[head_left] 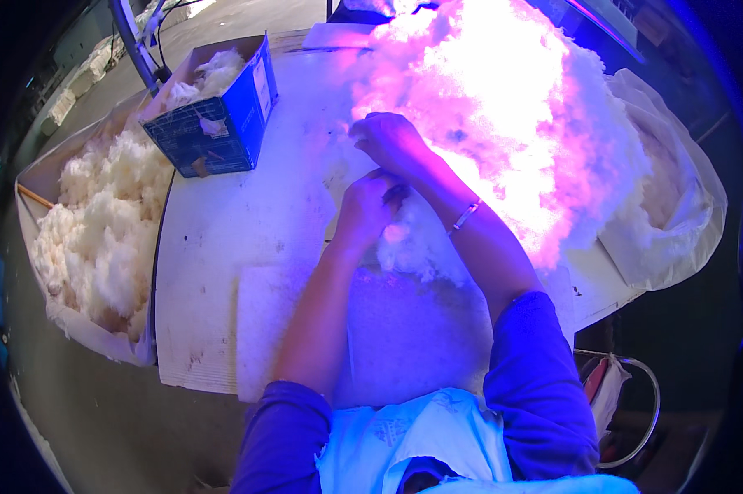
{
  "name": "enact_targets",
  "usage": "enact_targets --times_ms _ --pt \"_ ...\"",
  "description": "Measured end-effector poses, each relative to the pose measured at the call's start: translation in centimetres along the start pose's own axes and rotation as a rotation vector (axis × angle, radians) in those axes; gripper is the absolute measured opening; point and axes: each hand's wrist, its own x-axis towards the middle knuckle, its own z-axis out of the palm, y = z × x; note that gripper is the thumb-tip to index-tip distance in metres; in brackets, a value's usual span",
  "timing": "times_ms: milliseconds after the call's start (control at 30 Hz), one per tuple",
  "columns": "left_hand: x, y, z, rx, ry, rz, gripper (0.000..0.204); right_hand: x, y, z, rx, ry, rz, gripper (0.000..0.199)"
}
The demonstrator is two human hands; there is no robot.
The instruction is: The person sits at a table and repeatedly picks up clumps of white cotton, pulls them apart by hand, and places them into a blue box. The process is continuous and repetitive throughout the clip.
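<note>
A large heap of white fluffy fibre (586, 140) lies on the right of the table, glaring under purple-white light. My right hand (388, 142) is at the heap's left edge, its fingers curled together; what they hold, if anything, does not show. Just below and nearer to me, my left hand (365, 207) is closed. A small dark clump (396, 196) shows beside its fingers, too unclear to name. A loose tuft of fibre (421, 247) lies on the table to the right of my left hand, under my right forearm.
The white table (211, 272) has a blue cardboard box (231, 132) with fibre at its far left. Beside the table's left edge stands a lined bin (145, 350) heaped with fibre and a stick. A clear plastic bag (689, 239) hangs at the right edge, above a curved metal tube (653, 412).
</note>
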Motion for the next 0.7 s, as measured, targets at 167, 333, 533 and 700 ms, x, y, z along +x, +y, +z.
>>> enact_targets --times_ms 167,333,533,700 --pt "0.5 0.4 -0.3 0.020 0.227 -0.374 0.033 -2.6 0.7 -2.1 0.209 0.073 -0.003 0.018" --pt "0.4 -0.3 -0.1 -0.194 0.182 -0.093 0.038 -8.8 -0.5 -4.0 0.628 -0.038 0.107 0.014" --pt "-0.4 -2.1 -0.1 -0.128 -0.072 -0.096 0.024 -10.6 1.3 -8.3 1.134 0.298 0.280 0.017" --pt "0.0 -2.9 0.0 -0.067 -0.078 -0.118 0.025 -10.9 3.5 -11.2 0.344 0.456 0.401 0.033"
